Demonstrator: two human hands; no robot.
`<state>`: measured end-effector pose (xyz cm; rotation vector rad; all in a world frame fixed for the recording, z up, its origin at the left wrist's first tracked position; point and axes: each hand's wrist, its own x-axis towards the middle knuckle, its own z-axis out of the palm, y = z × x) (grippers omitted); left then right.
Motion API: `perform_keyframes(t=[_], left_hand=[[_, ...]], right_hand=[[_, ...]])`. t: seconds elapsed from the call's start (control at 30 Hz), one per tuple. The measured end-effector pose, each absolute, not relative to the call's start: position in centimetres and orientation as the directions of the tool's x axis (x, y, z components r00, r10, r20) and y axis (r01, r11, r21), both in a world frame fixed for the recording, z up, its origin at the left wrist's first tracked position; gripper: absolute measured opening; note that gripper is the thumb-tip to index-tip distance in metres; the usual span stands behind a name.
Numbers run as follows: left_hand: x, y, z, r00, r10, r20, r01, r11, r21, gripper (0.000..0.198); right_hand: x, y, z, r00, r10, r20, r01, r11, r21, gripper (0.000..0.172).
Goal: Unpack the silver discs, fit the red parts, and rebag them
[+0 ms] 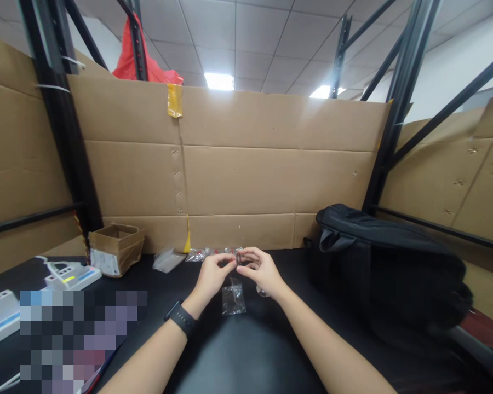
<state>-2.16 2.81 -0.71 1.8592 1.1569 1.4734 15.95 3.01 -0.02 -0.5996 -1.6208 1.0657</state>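
Observation:
Over the middle of the black table, both hands meet fingertip to fingertip around a small dark ring-shaped piece [238, 258], too small to make out in detail. My left hand [216, 272], with a black watch on its wrist, pinches at the piece's left side. On the other side, my right hand [263, 271] holds it between thumb and bent fingers. A small clear plastic bag [234, 301] lies on the table just below the hands. Partly hidden under my right hand is a clear, rounded object [263, 293].
Behind the hands lie clear plastic packets [199, 254] and a flat translucent bag [168, 260]. An open cardboard box [117, 249] and white power strips [78, 278] are at left. A large black bag [386, 268] stands at right. Cardboard panels [238, 178] wall the back.

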Motion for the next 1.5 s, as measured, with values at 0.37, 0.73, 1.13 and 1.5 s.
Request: perform_keyframes(t=[0.37,0.73,1.13,1.5], left_hand=[[-2.3,2.0,-0.2,0.106,0.711,0.695,0.593,-0.606,0.529,0.011],[-2.2,1.6,0.3,0.07,0.699,0.712,0.653,-0.571,0.497,0.011],[-1.5,1.0,0.1,0.092,0.72,0.688,0.722,-0.524,0.452,0.009],[-1.3,0.8,-0.1,0.184,0.788,0.588,0.7,-0.525,0.484,0.02]], right_hand=[[16.0,2.9,-0.2,-0.344,0.822,0.454,-0.167,0.422,-0.891,0.043],[16.4,3.3,0.1,-0.294,0.836,0.463,-0.157,0.436,-0.886,0.033],[16.8,4.1,-0.6,-0.228,0.823,0.521,0.129,0.556,-0.821,0.015],[19.8,4.5,0.4,-0.341,0.786,0.515,0.606,0.603,-0.519,0.009]])
